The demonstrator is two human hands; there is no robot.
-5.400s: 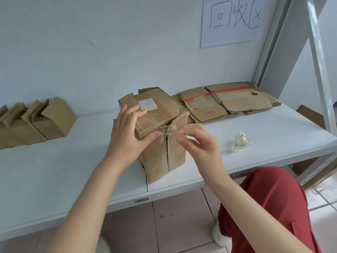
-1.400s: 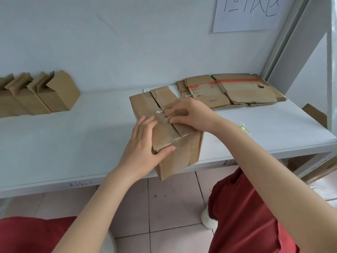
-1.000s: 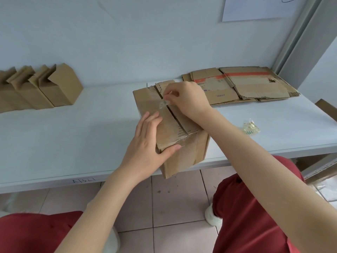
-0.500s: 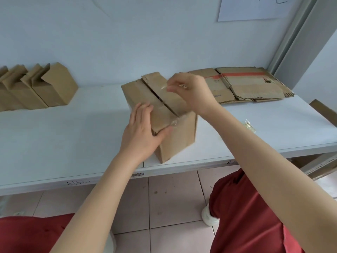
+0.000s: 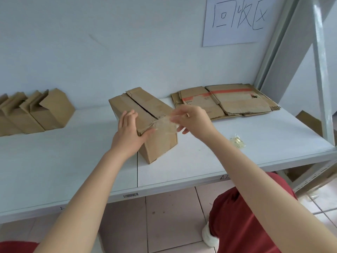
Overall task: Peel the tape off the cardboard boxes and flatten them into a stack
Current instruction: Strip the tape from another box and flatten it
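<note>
My left hand (image 5: 128, 133) grips the near corner of the cardboard box (image 5: 160, 143), fingers on top, thumb on the front. My right hand (image 5: 194, 121) pinches a strip of clear tape (image 5: 165, 125) (its other end at the box's edge). The box stands mid-shelf (image 5: 73, 161); flattened cardboard (image 5: 233, 101) lies back right, a tape wad (image 5: 237, 141) nearer.

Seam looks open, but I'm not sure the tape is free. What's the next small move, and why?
Probably pull the tape on down the front until it leaves the box. The right hand pinches its loose end and the top seam is bare, yet the strip seems to cling at the near edge, where the left hand holds the box.
</note>
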